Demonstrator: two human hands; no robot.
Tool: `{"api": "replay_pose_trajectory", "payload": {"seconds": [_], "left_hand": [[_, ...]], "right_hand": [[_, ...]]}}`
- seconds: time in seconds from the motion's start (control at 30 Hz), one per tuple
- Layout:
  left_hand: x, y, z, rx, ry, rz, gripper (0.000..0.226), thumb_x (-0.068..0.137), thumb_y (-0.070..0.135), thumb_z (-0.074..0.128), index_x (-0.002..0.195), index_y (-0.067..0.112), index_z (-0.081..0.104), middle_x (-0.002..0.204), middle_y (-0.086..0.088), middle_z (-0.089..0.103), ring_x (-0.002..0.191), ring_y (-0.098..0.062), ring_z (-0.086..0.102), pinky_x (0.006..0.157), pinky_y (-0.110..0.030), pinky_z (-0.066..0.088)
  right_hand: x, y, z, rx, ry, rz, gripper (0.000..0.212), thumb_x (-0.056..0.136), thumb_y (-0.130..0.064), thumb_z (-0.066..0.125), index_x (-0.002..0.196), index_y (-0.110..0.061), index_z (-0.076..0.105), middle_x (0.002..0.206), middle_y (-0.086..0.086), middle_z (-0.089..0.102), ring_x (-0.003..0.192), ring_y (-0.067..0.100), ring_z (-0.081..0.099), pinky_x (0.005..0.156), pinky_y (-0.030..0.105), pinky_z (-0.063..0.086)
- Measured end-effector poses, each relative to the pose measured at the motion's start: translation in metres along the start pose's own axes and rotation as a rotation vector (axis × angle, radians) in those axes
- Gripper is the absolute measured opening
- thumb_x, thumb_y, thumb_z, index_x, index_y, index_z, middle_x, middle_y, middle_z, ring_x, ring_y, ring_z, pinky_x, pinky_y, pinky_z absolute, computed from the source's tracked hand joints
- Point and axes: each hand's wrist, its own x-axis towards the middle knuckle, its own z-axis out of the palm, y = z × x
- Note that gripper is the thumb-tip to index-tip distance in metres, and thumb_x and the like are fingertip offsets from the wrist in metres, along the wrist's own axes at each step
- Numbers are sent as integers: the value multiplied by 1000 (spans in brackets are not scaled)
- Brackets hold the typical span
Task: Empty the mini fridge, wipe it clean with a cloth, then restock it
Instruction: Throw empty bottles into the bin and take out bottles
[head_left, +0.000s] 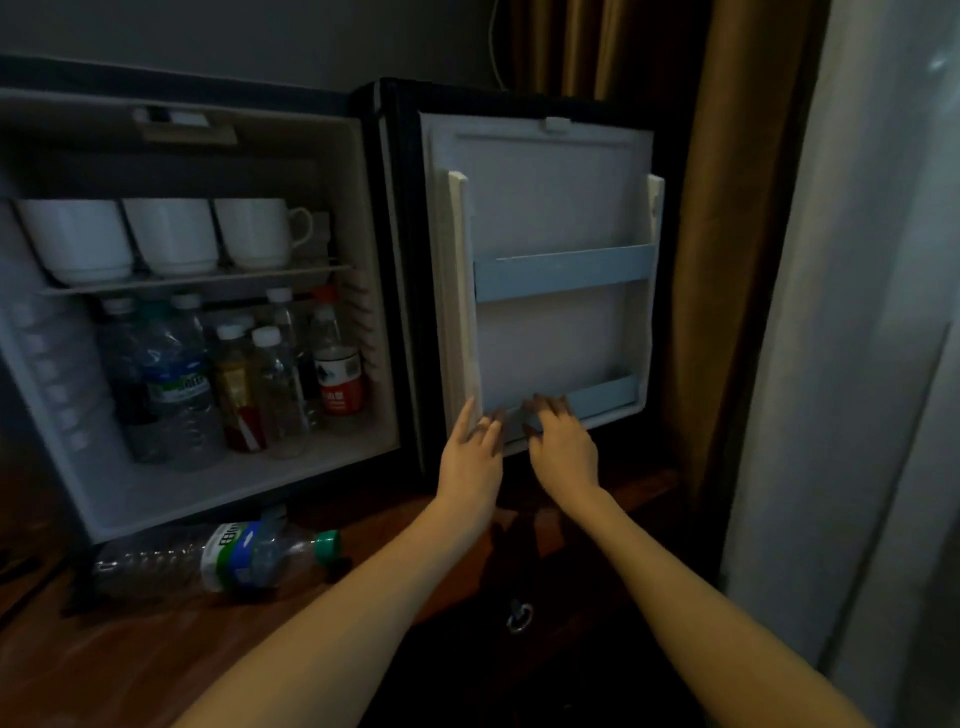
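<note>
The mini fridge (382, 218) stands open on the left, its door (550, 208) swung out to the right. Three white cups (171, 236) sit upside down on the wire shelf. Below them stand several bottles (234, 384), some water, some with coloured labels. One water bottle (228, 558) with a green cap lies on its side on the wooden surface in front of the fridge. My left hand (470, 457) and my right hand (561, 441) both reach to the bottom of the door, fingers extended and touching the lower blue door rail (605, 397). Neither hand holds anything.
The door's upper blue rail (563, 273) carries nothing. Brown curtains (727, 260) hang right behind the door, with a pale panel (857, 364) further right. A dark cabinet front with a metal ring pull (519, 618) sits below my arms. The wooden top (104, 649) runs along the front.
</note>
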Motion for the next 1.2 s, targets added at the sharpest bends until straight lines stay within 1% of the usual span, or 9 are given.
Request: {"api": "replay_pose_trajectory", "payload": {"seconds": [0.1,0.17,0.27,0.4,0.53,0.73,0.97,1.07,1.2], "left_hand": [[5,2,12,145,-87,29,59,103,33,31,154,12,10,161,-9,-10,148,-23,-10,112,-50,-18],[6,5,15,181,-119,15,63,103,36,31,154,12,3,160,-9,-15,148,-23,-15,113,-50,-16],[8,8,12,215,-157,1,68,102,39,35,154,13,-1,159,-9,-19,146,-24,-20,114,-51,-15],[7,7,12,243,-161,-7,72,101,40,36,153,12,-6,159,-9,-20,146,-24,-21,113,-51,-15],[3,0,7,210,-171,15,71,100,40,40,154,13,2,160,-8,-17,146,-23,-20,114,-51,-16],[-11,-15,5,-32,-81,-122,81,98,38,44,153,13,-10,158,-5,-25,146,-23,-20,118,-47,-12],[-12,-20,15,-126,32,-108,77,97,26,40,153,13,-12,157,-5,-28,146,-21,-20,116,-43,-14],[-11,-19,22,-213,86,-103,75,97,22,39,153,13,-11,157,-3,-27,146,-20,-20,116,-43,-15],[-13,-20,24,-400,137,-83,74,97,19,41,154,17,-7,159,1,-22,147,-18,-18,119,-42,-9]], "right_hand": [[13,3,2,71,7,36,41,95,-15,51,135,-22,49,145,2,42,113,34,55,70,33,42],[18,6,5,95,11,30,35,96,-19,52,131,-21,52,143,1,44,109,34,57,68,30,37],[23,10,7,115,8,21,29,96,-28,54,125,-21,54,139,-1,46,109,30,57,67,29,36],[25,12,8,129,9,18,29,95,-35,56,120,-20,57,135,-1,48,107,26,58,67,30,43],[23,10,9,151,16,11,31,95,-36,56,121,-19,57,135,0,48,104,26,59,67,28,39],[23,9,7,170,21,22,29,94,-34,58,117,-16,59,127,2,52,103,26,59,68,27,37],[23,10,5,158,20,20,34,92,-38,61,119,-17,60,129,0,54,106,26,59,75,32,45],[25,12,6,120,16,12,37,90,-40,63,118,-17,60,128,1,55,112,28,54,85,36,47],[23,13,10,131,32,4,41,88,-43,65,120,-16,61,128,1,56,114,27,53,95,43,46]]}}
